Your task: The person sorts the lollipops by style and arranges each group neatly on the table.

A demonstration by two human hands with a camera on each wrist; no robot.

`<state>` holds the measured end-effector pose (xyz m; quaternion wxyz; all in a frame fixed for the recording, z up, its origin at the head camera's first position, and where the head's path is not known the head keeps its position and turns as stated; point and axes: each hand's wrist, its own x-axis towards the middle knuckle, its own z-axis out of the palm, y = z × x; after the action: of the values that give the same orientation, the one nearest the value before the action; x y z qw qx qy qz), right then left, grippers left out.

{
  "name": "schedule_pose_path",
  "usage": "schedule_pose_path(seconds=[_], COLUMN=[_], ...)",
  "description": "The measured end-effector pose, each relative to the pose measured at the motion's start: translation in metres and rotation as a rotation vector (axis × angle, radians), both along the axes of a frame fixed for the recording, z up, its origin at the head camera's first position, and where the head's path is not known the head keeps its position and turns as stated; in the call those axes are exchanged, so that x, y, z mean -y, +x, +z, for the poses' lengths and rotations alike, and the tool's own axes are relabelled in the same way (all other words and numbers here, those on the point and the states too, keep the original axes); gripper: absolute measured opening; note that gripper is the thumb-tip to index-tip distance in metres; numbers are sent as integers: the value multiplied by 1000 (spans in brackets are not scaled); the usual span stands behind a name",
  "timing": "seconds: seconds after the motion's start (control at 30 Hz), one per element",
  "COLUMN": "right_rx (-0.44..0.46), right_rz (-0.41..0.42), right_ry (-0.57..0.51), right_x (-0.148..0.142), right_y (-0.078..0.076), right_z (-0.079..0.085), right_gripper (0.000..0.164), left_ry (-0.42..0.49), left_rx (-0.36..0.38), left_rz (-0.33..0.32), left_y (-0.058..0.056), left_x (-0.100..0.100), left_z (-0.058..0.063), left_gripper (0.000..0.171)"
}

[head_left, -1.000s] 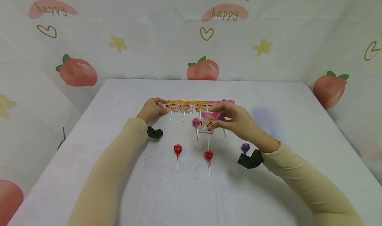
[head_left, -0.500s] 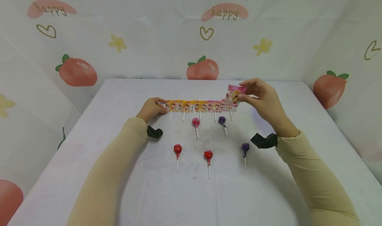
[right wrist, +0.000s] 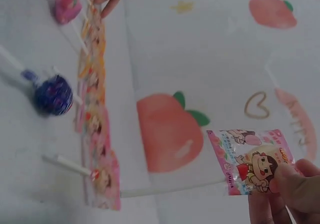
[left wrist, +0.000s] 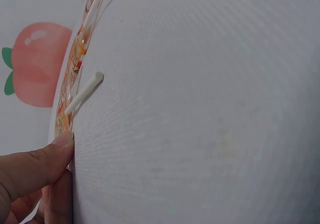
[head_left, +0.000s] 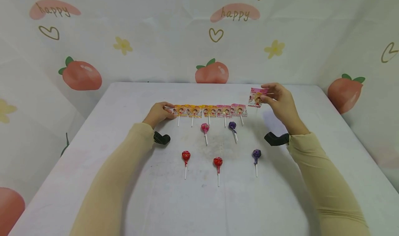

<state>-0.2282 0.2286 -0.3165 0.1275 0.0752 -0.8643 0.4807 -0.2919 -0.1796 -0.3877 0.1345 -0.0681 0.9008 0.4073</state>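
In the head view my left hand (head_left: 158, 114) is at the left end of a row of flat-wrapped lollipops. Thumb and fingers pinch the edge of the leftmost orange-wrapped lollipop (head_left: 179, 110), which lies on the table. My right hand (head_left: 282, 106) holds a pink-wrapped lollipop (head_left: 256, 97) in the air, beyond the row's right end. In the right wrist view, thumb and fingers pinch that lollipop's wrapper (right wrist: 245, 156), and its white stick (right wrist: 172, 188) points left. The rightmost pink-wrapped lollipop (head_left: 239, 110) in the row lies just left of it.
Nearer on the white table (head_left: 156, 208) lie round lollipops: a pink one (head_left: 205, 128), two purple ones (head_left: 232, 125) (head_left: 256, 154) and two red ones (head_left: 186, 155) (head_left: 218, 162). A printed cloth (head_left: 168, 49) hangs behind the table.
My right hand has carried the pink-wrapped lollipop from the middle of the table to the right and back, past the row's right end. My left hand has stayed in place.
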Motion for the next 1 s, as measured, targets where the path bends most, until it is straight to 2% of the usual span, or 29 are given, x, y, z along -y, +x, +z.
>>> schedule_pose_path(seconds=[0.17,0.37,0.57,0.83,1.0], right_rx=[40,152,270,336,370], right_rz=[-21,-38,-13,43,43], right_ry=[-16,2,-1,-19,38], right_x=[-8,-19,-27,-30,-29], right_y=[-10,-24,-37,-51,-57], right_z=[-14,-32,-47,-59,-61], right_gripper=[36,37,40,44,44], left_ry=[-8,-12,-15,-10,-11], left_rx=[-2,-5,-1,-3,-8], left_rz=[-3,-5,-4,-1,-7], left_y=[0,1,1,1,2], left_x=[0,-1,-1,-2,-1], left_z=[0,1,1,1,2], left_gripper=[51,51,52,53,52])
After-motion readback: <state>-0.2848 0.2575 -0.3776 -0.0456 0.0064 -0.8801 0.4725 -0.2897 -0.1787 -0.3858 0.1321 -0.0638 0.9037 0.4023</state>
